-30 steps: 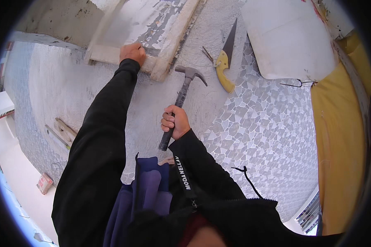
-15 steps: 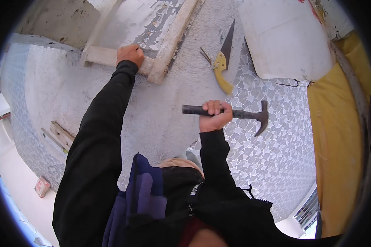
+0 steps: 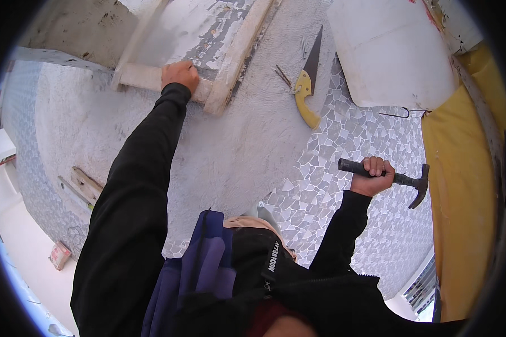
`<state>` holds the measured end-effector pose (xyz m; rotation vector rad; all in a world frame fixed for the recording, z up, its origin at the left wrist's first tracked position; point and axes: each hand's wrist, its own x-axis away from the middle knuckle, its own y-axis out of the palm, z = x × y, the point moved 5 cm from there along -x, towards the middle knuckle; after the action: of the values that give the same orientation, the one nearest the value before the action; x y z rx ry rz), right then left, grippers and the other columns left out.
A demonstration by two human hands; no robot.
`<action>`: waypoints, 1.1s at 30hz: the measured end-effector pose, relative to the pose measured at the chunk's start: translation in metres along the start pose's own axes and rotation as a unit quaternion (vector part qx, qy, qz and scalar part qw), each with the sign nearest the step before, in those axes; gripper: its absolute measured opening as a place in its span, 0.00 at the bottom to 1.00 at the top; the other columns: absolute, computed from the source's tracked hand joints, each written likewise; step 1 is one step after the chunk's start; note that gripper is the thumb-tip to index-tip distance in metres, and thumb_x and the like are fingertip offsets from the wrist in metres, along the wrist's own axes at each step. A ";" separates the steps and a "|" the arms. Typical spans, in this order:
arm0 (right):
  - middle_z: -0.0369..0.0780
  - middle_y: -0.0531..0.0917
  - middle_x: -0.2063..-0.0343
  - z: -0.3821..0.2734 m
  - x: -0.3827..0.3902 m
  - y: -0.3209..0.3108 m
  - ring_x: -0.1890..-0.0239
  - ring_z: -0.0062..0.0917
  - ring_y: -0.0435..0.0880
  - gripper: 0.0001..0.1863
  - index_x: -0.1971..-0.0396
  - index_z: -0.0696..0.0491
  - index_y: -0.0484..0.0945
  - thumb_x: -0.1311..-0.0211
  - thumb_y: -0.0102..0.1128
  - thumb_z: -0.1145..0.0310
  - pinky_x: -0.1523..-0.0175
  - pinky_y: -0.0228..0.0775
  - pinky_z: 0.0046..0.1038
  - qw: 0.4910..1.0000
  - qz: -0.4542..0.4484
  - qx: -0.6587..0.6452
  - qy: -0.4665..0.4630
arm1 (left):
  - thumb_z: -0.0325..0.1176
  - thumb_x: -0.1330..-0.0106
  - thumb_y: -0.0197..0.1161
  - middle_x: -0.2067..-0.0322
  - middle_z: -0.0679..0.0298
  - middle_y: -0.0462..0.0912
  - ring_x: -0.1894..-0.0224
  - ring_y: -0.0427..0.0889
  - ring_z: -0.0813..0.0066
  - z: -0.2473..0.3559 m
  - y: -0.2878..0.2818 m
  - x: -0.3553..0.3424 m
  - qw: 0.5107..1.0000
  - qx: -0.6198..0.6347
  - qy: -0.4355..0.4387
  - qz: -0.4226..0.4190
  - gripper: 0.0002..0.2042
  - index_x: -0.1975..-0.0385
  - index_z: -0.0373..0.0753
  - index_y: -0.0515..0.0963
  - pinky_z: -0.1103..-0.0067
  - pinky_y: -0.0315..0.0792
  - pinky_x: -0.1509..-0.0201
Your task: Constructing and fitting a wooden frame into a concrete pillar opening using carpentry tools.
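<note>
My left hand (image 3: 180,77) is closed over the end crosspiece (image 3: 139,77) of a pale, worn wooden frame at the upper left. Its fingertips are hidden on the far side of the wood. Out to the right, well away from the frame, my right hand (image 3: 372,176) grips a claw hammer (image 3: 415,183) by its dark handle, with the head pointing right. Between the two hands, farther off, lies a handsaw (image 3: 307,90) with a yellow handle and a dark tapering blade. Several nails (image 3: 284,76) lie beside it.
A large white panel (image 3: 393,56) stands at the upper right, above a yellow cloth (image 3: 455,208). A bent metal rod (image 3: 396,114) sticks out beneath the panel. Wood scraps (image 3: 87,182) lie at left on the rough concrete (image 3: 225,163). Patterned flooring (image 3: 326,219) borders it.
My right hand has swung the hammer to the right and toward me, away from the frame. My left hand keeps its place on the crosspiece.
</note>
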<state>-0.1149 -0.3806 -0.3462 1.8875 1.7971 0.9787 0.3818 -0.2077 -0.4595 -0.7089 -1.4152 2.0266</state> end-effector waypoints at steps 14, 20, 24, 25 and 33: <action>0.29 0.58 0.91 0.136 0.105 0.022 0.93 0.16 0.56 0.14 0.84 0.46 0.59 0.43 0.52 0.72 0.87 0.55 0.24 0.916 -0.033 0.101 0.387 | 0.36 0.42 0.51 0.68 0.56 0.83 0.58 0.79 0.55 -0.002 -0.001 -0.007 1.000 0.009 0.008 0.013 0.10 0.72 0.41 0.79 0.65 0.65 0.48; 0.28 0.55 0.91 0.065 0.014 0.013 0.88 0.15 0.56 0.17 0.90 0.43 0.54 0.45 0.46 0.65 0.75 0.57 0.23 0.995 0.018 -0.053 0.081 | 0.35 0.43 0.52 0.69 0.54 0.83 0.59 0.79 0.54 0.005 -0.008 -0.004 1.000 0.028 0.006 0.005 0.09 0.73 0.41 0.80 0.66 0.64 0.47; 0.30 0.57 0.92 0.252 0.158 0.051 0.90 0.21 0.58 0.15 0.88 0.46 0.58 0.46 0.51 0.68 0.78 0.57 0.30 0.876 0.008 -0.005 0.482 | 0.33 0.43 0.52 0.67 0.53 0.82 0.58 0.79 0.55 0.021 0.005 -0.008 0.999 0.054 -0.001 0.000 0.09 0.72 0.39 0.78 0.67 0.63 0.45; 0.30 0.58 0.92 0.272 0.196 0.050 0.91 0.21 0.58 0.15 0.87 0.46 0.59 0.46 0.52 0.69 0.80 0.57 0.30 0.767 -0.050 0.037 0.638 | 0.33 0.43 0.52 0.67 0.53 0.82 0.58 0.79 0.55 0.017 0.007 -0.002 0.999 0.052 -0.001 0.001 0.09 0.72 0.39 0.78 0.67 0.63 0.45; 0.30 0.57 0.92 0.205 0.149 0.031 0.91 0.19 0.58 0.15 0.87 0.45 0.58 0.45 0.50 0.70 0.81 0.59 0.27 0.905 -0.007 0.023 0.424 | 0.32 0.44 0.52 0.66 0.60 0.80 0.56 0.78 0.60 -0.005 -0.001 -0.006 1.000 0.023 -0.001 0.022 0.07 0.68 0.42 0.76 0.67 0.61 0.44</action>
<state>0.0414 -0.1985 -0.4326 1.5590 2.2615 1.9780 0.3895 -0.2083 -0.4591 -0.7247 -1.3617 2.0862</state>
